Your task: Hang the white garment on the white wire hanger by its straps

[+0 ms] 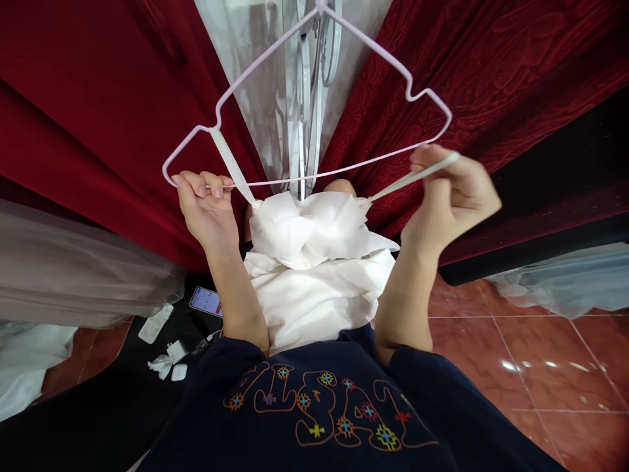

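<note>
A pale pink wire hanger is held up in front of me, its top at the upper edge of the head view. My left hand is closed around the left end of its bottom bar. One strap of a white garment hangs from the hanger's left notch. My right hand grips the other strap, pulling it taut beside the hanger's right end. That strap is off the right notch. The garment lies bunched across my lap, its lower part folded.
Dark red curtains hang on both sides, with a white metal frame between them. At lower left, a phone, a white charger and small white items lie on a black surface. Red floor tiles show at right.
</note>
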Demonstrator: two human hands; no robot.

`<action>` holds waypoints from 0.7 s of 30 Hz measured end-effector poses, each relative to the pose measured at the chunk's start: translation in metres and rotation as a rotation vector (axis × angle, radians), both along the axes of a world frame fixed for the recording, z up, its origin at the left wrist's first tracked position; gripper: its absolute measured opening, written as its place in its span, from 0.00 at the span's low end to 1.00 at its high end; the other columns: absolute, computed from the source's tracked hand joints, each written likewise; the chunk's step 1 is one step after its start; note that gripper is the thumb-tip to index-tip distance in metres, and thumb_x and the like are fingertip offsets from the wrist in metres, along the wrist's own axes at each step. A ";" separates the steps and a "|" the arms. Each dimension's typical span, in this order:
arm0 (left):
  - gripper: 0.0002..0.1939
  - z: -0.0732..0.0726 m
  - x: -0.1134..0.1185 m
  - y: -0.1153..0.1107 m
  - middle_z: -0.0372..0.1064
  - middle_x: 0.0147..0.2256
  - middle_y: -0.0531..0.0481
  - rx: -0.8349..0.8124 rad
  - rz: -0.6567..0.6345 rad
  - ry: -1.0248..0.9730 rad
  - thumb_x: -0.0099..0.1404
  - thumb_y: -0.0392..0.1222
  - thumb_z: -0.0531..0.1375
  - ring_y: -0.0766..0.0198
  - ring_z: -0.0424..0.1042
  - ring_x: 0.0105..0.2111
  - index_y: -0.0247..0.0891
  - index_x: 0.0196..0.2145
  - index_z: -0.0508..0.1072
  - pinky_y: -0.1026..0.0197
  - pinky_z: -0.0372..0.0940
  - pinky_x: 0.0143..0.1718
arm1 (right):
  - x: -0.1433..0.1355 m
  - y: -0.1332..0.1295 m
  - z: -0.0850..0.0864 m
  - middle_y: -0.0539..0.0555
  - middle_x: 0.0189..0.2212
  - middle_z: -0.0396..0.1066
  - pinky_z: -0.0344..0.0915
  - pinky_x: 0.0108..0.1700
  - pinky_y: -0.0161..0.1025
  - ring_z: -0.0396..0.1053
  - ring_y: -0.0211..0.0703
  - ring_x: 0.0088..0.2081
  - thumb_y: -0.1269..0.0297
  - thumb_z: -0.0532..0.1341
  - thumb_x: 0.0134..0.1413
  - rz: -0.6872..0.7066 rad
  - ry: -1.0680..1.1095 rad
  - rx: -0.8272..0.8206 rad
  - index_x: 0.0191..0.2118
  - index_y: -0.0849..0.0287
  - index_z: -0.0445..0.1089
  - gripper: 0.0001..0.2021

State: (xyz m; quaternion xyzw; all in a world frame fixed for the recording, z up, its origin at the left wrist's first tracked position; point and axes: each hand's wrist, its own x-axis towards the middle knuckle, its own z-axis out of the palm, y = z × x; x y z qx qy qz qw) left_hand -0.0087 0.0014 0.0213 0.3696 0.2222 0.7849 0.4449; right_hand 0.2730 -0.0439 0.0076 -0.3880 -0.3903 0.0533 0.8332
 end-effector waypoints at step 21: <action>0.34 0.005 -0.008 -0.005 0.52 0.25 0.52 -0.153 -0.020 0.018 0.88 0.62 0.32 0.67 0.68 0.29 0.40 0.28 0.53 0.58 0.61 0.40 | 0.076 0.047 0.065 0.51 0.29 0.83 0.76 0.32 0.32 0.79 0.33 0.27 0.75 0.76 0.58 0.367 -0.181 -0.255 0.34 0.59 0.85 0.05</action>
